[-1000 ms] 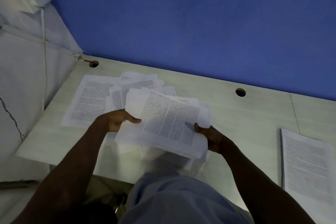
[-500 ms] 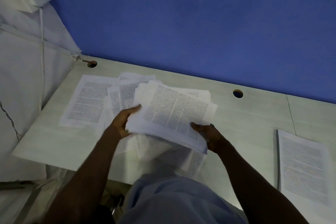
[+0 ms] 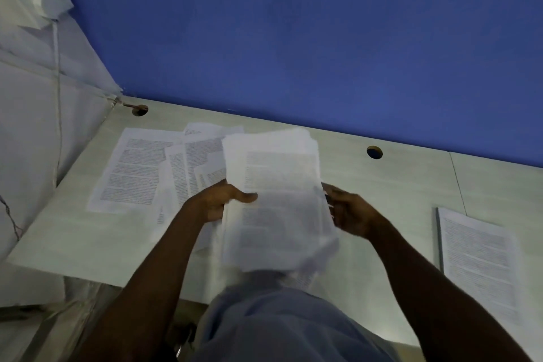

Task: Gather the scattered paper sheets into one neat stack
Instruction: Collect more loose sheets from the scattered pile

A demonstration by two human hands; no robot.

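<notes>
Both hands, left hand and right hand, grip a blurred, uneven bundle of printed sheets, edges fanned and misaligned.

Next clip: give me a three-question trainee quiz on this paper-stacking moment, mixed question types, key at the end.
1. True or false: the left hand grips the held bundle of sheets with its thumb on top.
2. Which lies at the desk's right edge?
A. a separate stack of printed pages
B. a stapler
C. a keyboard
3. Fill in: loose printed sheets still lie on the desk to the ____ of the bundle.

Key: 1 true; 2 A; 3 left. The right hand is at the bundle's right edge; blur hides its grip.
</notes>
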